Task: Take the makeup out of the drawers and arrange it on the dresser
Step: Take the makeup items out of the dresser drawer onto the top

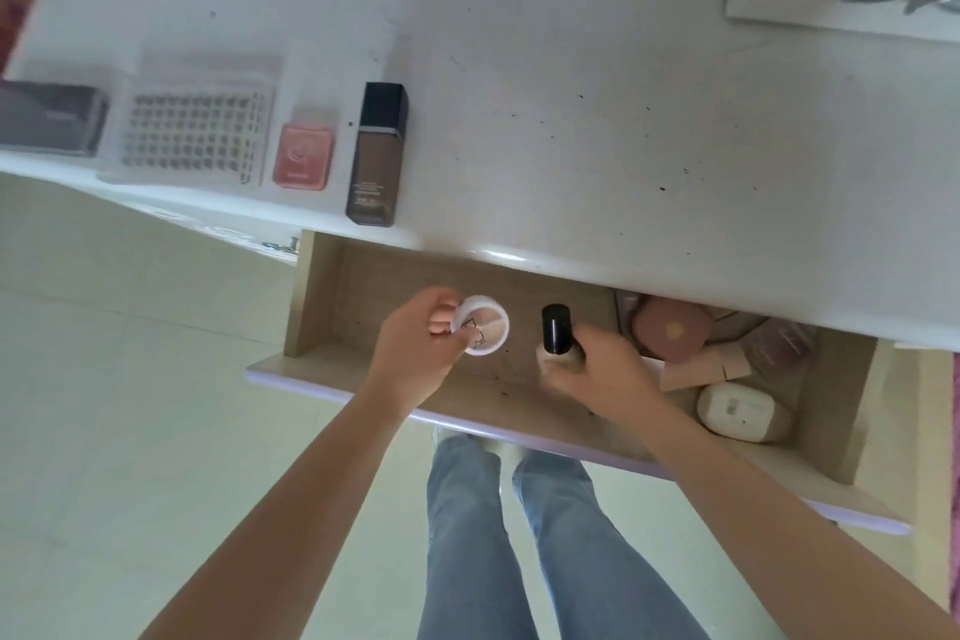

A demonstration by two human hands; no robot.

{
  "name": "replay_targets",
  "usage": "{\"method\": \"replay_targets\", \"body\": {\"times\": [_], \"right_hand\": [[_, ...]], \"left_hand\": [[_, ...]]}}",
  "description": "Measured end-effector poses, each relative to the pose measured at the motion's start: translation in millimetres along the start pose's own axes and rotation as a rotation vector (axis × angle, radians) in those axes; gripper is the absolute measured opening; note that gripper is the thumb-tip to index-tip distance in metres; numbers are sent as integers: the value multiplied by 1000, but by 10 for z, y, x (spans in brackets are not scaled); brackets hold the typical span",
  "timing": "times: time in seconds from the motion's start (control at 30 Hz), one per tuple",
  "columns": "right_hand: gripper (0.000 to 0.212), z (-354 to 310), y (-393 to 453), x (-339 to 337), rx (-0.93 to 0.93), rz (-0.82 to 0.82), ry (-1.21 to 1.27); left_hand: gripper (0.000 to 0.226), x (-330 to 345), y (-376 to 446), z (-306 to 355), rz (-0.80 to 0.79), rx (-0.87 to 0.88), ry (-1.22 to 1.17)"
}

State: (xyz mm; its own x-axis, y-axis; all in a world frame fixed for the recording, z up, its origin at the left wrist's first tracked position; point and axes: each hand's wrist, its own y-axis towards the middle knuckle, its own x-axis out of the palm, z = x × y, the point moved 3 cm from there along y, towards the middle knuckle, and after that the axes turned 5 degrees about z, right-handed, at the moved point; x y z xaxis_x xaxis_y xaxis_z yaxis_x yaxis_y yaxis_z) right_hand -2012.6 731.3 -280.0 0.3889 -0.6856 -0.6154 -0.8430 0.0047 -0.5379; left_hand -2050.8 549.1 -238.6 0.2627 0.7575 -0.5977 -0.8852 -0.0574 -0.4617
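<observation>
Bottle half behind right hand

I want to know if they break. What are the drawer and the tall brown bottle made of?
The drawer looks like pale wood or wood-look board: matte, faint grain. The brown bottle looks like glass or hard plastic, with a shiny black cap; I cannot tell which.

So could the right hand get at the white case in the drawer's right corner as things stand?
Probably not right away: the right hand is closed on a black-capped bottle. The white case lies uncovered close beside it in the open drawer, so the path is free once the bottle is set down.
</observation>
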Motion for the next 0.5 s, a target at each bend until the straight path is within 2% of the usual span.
{"method": "replay_targets", "body": {"times": [0.13,0.23,0.33,0.4,0.5], "right_hand": [[15,-484,-138,-436,-213,93,247],[7,-834,-56,-766,-289,126,379],[8,-1001,214,-951,-174,225,525],[18,-1048,412,-1003,-84,282,543],[36,-1069,590,-1022,-13,262,491]], "left_hand": [[30,-414,26,399,187,92,-163],[33,-618,208,687,326,143,-32],[36,-640,499,901,293,169,157],[35,-600,663,980,250,170,250],[30,-528,822,1019,190,160,350]]}}
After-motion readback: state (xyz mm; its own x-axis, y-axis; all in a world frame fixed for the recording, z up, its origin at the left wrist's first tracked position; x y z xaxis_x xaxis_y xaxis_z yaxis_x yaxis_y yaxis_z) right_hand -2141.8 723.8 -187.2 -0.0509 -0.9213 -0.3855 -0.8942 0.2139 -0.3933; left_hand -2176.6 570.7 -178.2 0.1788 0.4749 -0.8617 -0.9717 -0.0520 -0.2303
